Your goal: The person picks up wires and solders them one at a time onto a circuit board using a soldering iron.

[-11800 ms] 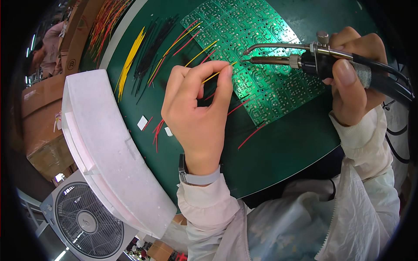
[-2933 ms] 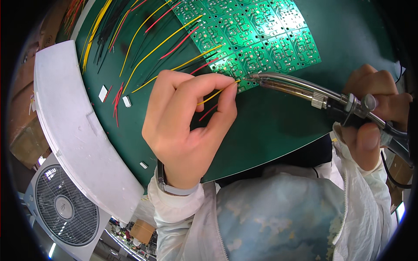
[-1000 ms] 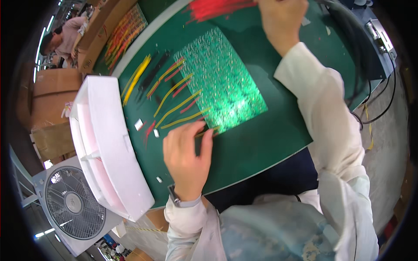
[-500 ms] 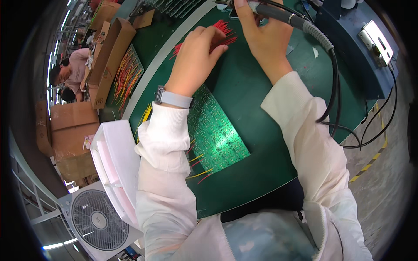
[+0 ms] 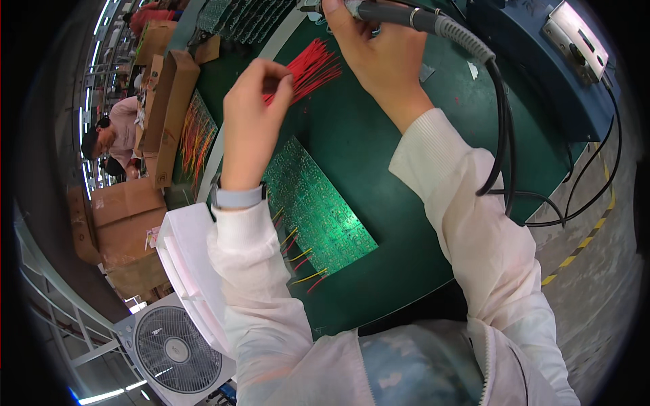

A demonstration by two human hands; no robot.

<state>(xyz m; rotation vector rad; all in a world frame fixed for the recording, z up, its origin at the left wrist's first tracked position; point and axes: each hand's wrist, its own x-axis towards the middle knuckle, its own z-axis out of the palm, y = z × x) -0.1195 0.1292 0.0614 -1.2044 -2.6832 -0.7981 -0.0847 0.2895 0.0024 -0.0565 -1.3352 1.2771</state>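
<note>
A soldering iron (image 5: 396, 15) with a dark handle is gripped in my right hand (image 5: 387, 64) at the top of the view; its cable loops down on the right. My left hand (image 5: 254, 115) is closed in a pinch beside a fanned bundle of red wires (image 5: 315, 71). Its fingers hide whatever they hold. Below the hands a green circuit board panel (image 5: 321, 210) lies flat on the green table (image 5: 399, 196). Several yellow and red wires (image 5: 308, 271) stick out along the panel's left edge, partly behind my left sleeve.
A blue-grey machine casing (image 5: 535, 61) and black cables (image 5: 504, 135) occupy the right. At the left are a white plastic bin (image 5: 196, 264), a fan (image 5: 177, 348), cardboard boxes (image 5: 128, 220) and a board with orange wires (image 5: 196, 135). Stacked boards (image 5: 247, 17) stand far off. A person (image 5: 115, 132) sits beyond.
My left hand has moved off the red wire bundle, leftward and slightly down, exposing more of it. My right hand has shifted left with the soldering iron. The whole view has moved slightly.
</note>
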